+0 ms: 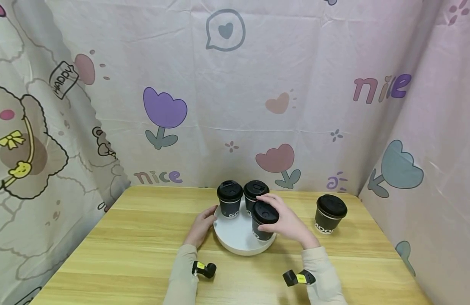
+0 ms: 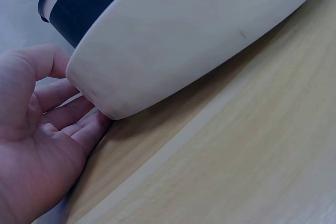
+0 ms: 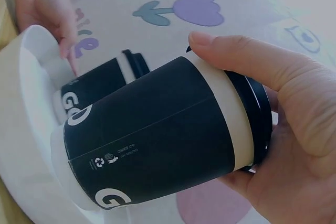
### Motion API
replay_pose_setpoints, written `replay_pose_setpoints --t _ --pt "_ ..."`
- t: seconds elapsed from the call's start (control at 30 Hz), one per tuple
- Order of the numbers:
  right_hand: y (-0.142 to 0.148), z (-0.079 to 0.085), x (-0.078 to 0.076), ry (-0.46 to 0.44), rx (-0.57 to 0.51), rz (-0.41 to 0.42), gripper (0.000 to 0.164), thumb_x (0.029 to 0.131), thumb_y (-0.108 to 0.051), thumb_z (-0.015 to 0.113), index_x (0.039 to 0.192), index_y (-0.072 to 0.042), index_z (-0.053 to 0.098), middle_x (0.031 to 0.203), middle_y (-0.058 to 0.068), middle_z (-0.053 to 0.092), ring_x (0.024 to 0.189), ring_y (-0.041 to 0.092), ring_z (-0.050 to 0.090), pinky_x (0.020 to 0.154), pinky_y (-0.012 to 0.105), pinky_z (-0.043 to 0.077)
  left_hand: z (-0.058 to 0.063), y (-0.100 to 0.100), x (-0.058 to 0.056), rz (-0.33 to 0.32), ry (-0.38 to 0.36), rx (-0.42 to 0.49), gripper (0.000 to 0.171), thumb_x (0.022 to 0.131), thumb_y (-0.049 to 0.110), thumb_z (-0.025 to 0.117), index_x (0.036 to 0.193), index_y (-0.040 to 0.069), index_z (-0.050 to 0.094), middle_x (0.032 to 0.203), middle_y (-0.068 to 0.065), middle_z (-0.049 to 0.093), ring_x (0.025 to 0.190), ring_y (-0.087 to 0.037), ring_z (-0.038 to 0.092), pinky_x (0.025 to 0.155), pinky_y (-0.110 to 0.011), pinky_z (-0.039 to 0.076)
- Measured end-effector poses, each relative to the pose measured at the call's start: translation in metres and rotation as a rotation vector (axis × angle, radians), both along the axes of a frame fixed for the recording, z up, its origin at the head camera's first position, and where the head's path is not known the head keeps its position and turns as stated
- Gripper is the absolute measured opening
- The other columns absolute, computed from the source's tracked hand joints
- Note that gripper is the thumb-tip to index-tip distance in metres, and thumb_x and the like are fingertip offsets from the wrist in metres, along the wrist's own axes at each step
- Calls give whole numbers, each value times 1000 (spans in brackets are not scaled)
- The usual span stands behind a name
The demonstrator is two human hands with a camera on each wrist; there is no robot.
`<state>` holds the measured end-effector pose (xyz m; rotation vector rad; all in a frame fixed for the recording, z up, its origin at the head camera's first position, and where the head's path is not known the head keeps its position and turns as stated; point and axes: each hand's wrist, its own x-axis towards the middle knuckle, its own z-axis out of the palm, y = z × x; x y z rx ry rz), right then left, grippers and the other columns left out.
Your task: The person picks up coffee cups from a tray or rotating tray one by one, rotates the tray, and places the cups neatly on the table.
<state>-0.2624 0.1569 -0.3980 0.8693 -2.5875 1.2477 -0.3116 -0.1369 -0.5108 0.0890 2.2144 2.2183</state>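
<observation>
A black paper coffee cup (image 1: 259,231) with a black lid is held in my right hand (image 1: 290,221), thumb and fingers around its top. In the right wrist view that cup (image 3: 152,129) stands over the round white tray (image 3: 37,93); whether its base touches the tray I cannot tell. Two similar cups, a left one (image 1: 230,205) and a right one (image 1: 254,192), stand upright toward the tray's back. My left hand (image 1: 200,227) grips the tray's left edge, fingers bent against its wall (image 2: 157,40) in the left wrist view.
Another lidded black cup (image 1: 328,218) stands on the wooden table (image 1: 143,254), to the right of the tray. Patterned curtains (image 1: 219,106) hang behind the table and at both sides.
</observation>
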Motion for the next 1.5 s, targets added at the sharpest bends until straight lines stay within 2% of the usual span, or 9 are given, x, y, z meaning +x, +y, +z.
replay_pose_setpoints --t 0.13,0.4,0.53,0.67,0.93,1.5 --pt "11 5 -1 35 -12 -33 79 69 -25 87 140 -25 51 147 8 43 135 33 43 110 56 38 2 0 0 4 0 6 55 91 2 49 145 -5 40 152 -23 38 142 -36 36 116 -49 34" --pt "35 11 -2 42 -52 -100 75 73 -26 85 140 -19 51 149 10 39 133 33 43 106 55 40 1 1 -1 8 5 -6 54 92 3 49 145 -6 39 152 -25 38 142 -38 36 116 -50 35" --pt "44 9 -4 46 -48 -191 73 75 -27 83 140 -21 51 149 11 38 132 37 43 106 58 40 1 1 -1 11 -3 -2 55 91 4 50 144 -4 40 152 -23 38 142 -37 36 116 -49 34" --pt "52 5 -9 59 -29 -297 72 76 -29 82 140 -16 52 147 16 39 132 41 41 105 62 38 0 1 -2 11 -10 5 56 90 3 51 144 -4 41 153 -22 39 142 -36 36 116 -49 34" --pt "66 -8 -18 36 -27 -448 74 77 -28 82 141 -12 49 147 18 37 134 40 36 107 62 34 -2 1 -4 6 -7 4 55 91 3 51 144 -5 41 152 -23 39 141 -36 37 116 -50 35" --pt "75 -28 -31 57 -3 -540 72 77 -29 81 139 -10 51 146 21 37 132 46 33 105 65 32 -3 0 -5 5 -10 18 56 89 2 51 144 -5 41 152 -23 39 142 -35 36 117 -48 33"
